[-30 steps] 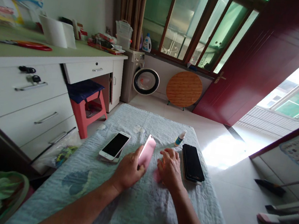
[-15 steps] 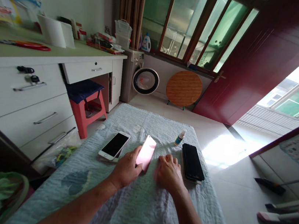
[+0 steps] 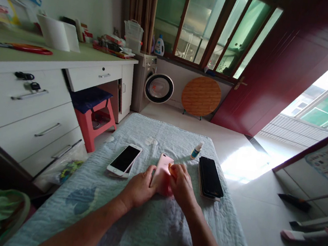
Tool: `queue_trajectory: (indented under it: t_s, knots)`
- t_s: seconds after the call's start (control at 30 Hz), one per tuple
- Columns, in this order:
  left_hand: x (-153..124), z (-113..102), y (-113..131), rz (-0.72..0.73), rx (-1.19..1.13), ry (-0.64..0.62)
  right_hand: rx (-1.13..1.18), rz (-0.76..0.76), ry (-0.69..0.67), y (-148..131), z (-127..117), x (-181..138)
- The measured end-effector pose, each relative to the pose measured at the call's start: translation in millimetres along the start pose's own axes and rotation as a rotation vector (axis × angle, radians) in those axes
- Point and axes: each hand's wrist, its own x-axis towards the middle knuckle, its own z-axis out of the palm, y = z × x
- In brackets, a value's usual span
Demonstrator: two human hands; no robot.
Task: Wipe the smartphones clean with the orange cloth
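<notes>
Since the earlier frames the right hand [image 3: 182,186] has left the tabletop [image 3: 142,234], where it lay flat, and has come up to the pink phone [image 3: 162,166], and the phone now shows its back with the camera in the upper corner. The left hand [image 3: 139,186] is closed around the left edge of the phone and holds it tilted, with the lower end down near the tabletop. The right hand is bent, with the fingertips on the right edge of the phone; if it grips or only presses, I cannot tell. A pink cloth [image 3: 166,189] shows between the two hands, under the lower end of the phone and touching the right hand. The tabletop is covered with a light blue quilted cover. To the left of the hands lies a white phone [image 3: 124,159], screen up, near but apart. To the right, just beside the right hand, lies a stack of dark phones [image 3: 210,177], and beyond it stands a small bottle [image 3: 196,150]. Further left, on the floor, a red stool [image 3: 93,115] stands at the white drawers [image 3: 30,120].
</notes>
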Motion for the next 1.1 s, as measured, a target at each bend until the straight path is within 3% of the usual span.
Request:
queue_trajectory:
  t_s: [0.33,0.53,0.7,1.1]
  knots:
    - [0.2,3.5,-3.5,0.019,0.210,0.024,-0.204,0.033,-0.131,6.0,7.4,-3.5]
    - [4.4,9.8,-13.0,0.175,0.227,0.204,-0.173,-0.015,-0.138,6.1,7.2,-2.0]
    - [10.8,15.2,-24.7,0.293,0.173,0.145,-0.190,-0.047,-0.151,0.5,3.9,-3.6]
    - [6.1,13.0,-20.5,0.311,0.196,0.156,-0.154,-0.053,-0.168,-8.7,-0.1,-1.7]
